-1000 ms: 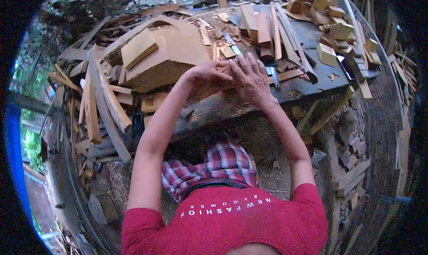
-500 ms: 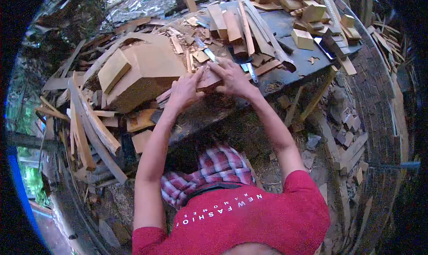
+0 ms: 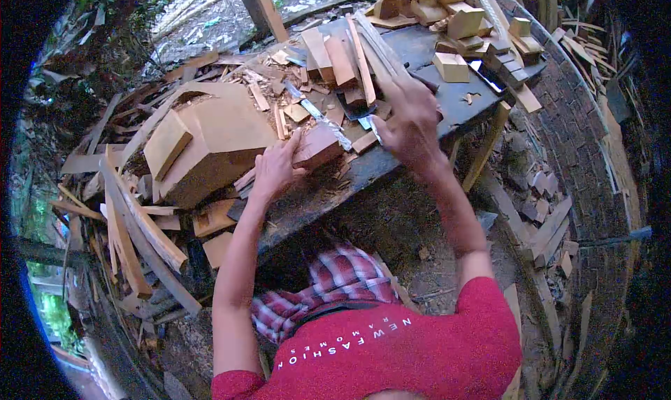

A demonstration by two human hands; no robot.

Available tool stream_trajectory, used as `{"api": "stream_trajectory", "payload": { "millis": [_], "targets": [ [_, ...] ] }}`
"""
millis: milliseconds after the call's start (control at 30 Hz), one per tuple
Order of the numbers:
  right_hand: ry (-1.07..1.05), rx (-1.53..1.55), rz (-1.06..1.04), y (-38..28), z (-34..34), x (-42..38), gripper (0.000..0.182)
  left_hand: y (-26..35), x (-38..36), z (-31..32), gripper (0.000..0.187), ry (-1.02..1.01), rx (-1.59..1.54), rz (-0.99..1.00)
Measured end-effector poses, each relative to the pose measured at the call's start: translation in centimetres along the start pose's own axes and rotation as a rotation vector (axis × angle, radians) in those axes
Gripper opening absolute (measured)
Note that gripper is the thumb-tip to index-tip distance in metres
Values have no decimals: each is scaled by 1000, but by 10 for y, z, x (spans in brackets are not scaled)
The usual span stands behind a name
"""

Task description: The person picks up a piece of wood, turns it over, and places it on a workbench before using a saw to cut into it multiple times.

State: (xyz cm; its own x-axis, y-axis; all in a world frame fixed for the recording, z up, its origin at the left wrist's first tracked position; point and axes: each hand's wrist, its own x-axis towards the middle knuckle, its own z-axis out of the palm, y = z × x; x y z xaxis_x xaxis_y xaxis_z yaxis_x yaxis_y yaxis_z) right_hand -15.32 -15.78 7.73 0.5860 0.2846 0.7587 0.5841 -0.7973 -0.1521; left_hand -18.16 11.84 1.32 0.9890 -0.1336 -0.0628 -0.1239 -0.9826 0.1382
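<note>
A reddish-brown wooden block sits near the front edge of the bench. My left hand grips its left end, with fingers over the top and the thumb low on the near side. Beyond the block lies a long tool with a blue part and a pale, bright end. To the right, my right hand is off the block, over the long wood strips, its fingers curled and smeared by motion. A pale metal piece shows beside its thumb; I cannot tell whether the hand holds it.
A large angular wooden piece stands left of the block, with a smaller slab leaning on it. Cut blocks are heaped at the back right near a phone-like object. Long offcuts hang off the left side.
My right hand has left the block and moved right, over the strips. My left hand stays on the block. The whole view has shifted slightly.
</note>
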Motion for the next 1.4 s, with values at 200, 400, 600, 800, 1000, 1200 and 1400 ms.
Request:
{"api": "stream_trajectory", "payload": {
  "millis": [200,400,600,800,1000,1200,1400],
  "targets": [
    [-747,-316,291,52,126,90,96,-5,2,10,91,14,6,-3],
    [-919,-97,604,131,152,84,96,-6,2,6,89,48,-18,29],
    [-908,-135,472,139,117,81,89,-8,3,7,93,40,-33,38],
    [-881,-97,424,193,111,87,96,-3,-1,3,98,31,9,31],
    [-938,-277,354,205,81,107,80,-6,-2,6,100,56,-11,51],
    [-992,-368,373,273,107,89,61,-3,-3,1,100,50,-4,39],
    [-783,-244,352,297,126,41,59,-1,-3,-1,98,38,1,37]
  ]
}}
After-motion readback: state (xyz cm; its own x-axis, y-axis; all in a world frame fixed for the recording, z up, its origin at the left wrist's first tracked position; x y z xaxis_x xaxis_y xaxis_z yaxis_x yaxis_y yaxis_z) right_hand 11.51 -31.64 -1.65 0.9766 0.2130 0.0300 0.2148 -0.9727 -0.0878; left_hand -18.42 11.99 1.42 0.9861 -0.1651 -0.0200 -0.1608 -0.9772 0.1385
